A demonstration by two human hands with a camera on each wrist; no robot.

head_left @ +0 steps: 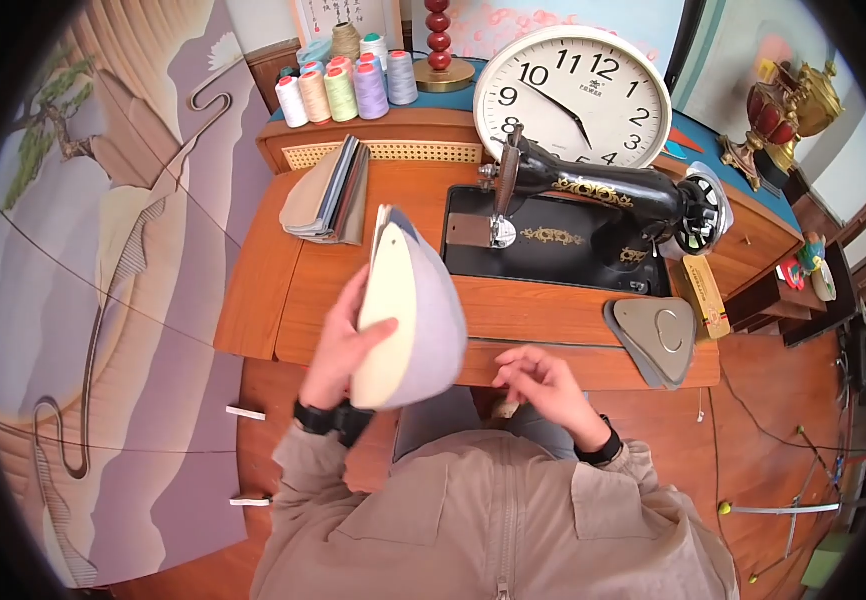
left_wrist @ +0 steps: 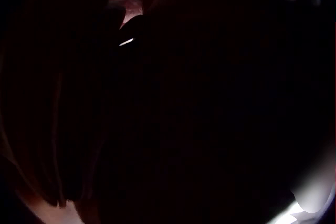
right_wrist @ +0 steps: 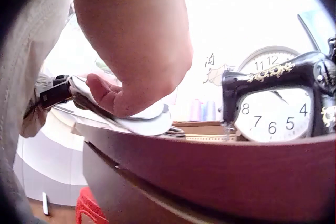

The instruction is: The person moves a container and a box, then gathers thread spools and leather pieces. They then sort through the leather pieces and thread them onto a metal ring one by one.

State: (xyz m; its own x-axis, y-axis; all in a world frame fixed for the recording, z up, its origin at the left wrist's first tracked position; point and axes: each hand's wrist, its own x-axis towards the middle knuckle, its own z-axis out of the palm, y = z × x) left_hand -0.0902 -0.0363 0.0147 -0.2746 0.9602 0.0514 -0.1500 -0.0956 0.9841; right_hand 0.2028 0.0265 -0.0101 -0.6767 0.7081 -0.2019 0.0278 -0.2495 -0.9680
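My left hand [head_left: 339, 338] grips a bundle of flat, rounded fabric-like pieces [head_left: 437, 320], its thumb across the pale yellow one [head_left: 387, 283] on the near face. Lavender-grey and darker layers show behind that yellow piece, which has a small hole near its tip. The bundle is held upright at the table's front edge. My right hand [head_left: 553, 394] holds nothing, its fingers loosely bent, just in front of the table edge and to the right of the bundle. The left wrist view is almost wholly dark, blocked by something close.
A black sewing machine [head_left: 593, 190] stands on the wooden table [head_left: 353, 270]. Another stack of pieces [head_left: 328, 195] lies back left; grey-brown pieces [head_left: 658, 335] lie front right beside a yellow box [head_left: 705, 297]. Behind are thread spools [head_left: 340, 88] and a clock [head_left: 573, 95].
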